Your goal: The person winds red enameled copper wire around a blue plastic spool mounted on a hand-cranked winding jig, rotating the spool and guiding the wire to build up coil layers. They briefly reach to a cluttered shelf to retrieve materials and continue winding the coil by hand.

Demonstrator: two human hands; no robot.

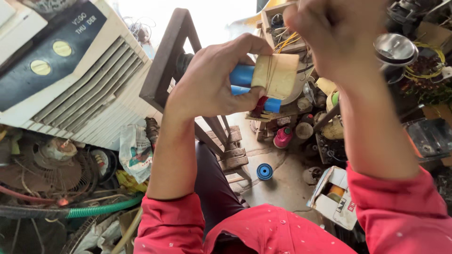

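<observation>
— Gripping what, that left hand (212, 80)?
— A blue tube (245, 77) with tan paper (278, 75) wrapped round it, clamped between thumb and fingers, held up at chest height above the lap.
— And the right hand (339, 35)?
— Raised just beside the paper, blurred, fingers bunched together; whether it pinches the thin thread (270, 70) I cannot tell.
— Below them?
— A small blue spool (264, 171) on the floor, a white cooler (70, 70) far left.

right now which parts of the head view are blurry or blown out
Head view: the right hand is smeared by motion blur near the lens; the left hand and the paper-wrapped blue tube in its grip stay sharp; daylight behind the wooden frame is blown out white; the edges bend with wide-angle distortion.
</observation>
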